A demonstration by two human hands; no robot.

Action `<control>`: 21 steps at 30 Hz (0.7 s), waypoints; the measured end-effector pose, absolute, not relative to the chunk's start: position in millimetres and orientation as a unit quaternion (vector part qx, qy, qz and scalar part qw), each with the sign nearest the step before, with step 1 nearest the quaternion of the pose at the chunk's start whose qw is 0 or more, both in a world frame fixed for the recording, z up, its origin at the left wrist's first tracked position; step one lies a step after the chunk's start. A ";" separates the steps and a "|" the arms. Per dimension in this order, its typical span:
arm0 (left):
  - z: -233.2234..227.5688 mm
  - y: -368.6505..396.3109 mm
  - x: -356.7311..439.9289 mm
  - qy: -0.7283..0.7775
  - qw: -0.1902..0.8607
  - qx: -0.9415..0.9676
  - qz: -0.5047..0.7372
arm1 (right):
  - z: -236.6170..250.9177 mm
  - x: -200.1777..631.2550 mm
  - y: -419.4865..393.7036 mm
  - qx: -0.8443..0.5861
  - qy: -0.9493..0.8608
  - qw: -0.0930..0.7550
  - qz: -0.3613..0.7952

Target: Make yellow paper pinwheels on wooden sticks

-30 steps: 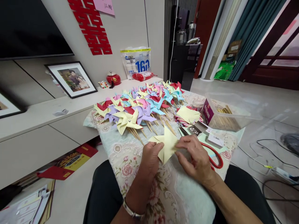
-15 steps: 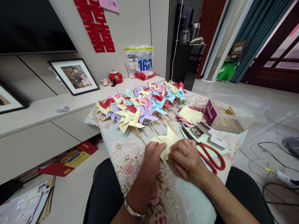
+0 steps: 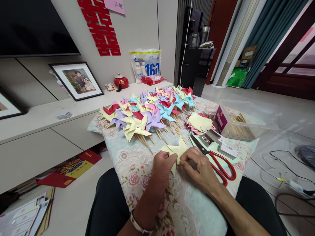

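A pale yellow paper pinwheel (image 3: 177,149) is between my two hands, its blades folded in toward the middle. My left hand (image 3: 163,165) pinches its left side, thumb pressed near the centre. On the other side my right hand (image 3: 197,166) grips the lower right edge between thumb and fingers, partly hiding it. Red-handled scissors (image 3: 216,160) lie just beyond my right hand. Beside them stands a small open box of metal pins (image 3: 208,137). Many finished pinwheels on sticks (image 3: 137,126), in yellow, purple, blue, red and pink, lie in rows past my hands.
Cut paper sheets (image 3: 199,122) are stacked behind the scissors. A clear plastic bin (image 3: 228,127) holds wooden sticks (image 3: 238,118) at the right. The flowered tablecloth (image 3: 137,164) covers the table. A white cabinet (image 3: 81,113) with a picture frame (image 3: 77,80) runs along the wall.
Both hands keep hold of the yellow paper pinwheel. My right fingers have shifted slightly at its edge, and the view has moved a little.
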State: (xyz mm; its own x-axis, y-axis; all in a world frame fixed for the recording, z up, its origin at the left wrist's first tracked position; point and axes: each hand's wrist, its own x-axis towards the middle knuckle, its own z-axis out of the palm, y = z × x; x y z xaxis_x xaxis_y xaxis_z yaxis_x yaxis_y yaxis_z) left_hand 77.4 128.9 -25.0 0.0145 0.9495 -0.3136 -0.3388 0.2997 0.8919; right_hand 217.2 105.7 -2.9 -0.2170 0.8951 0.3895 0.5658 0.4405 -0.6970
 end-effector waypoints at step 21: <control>-14.2 124.9 77.9 0.499 0.634 0.344 0.481 | -13.5 216.4 110.3 -0.545 -0.685 0.410 0.258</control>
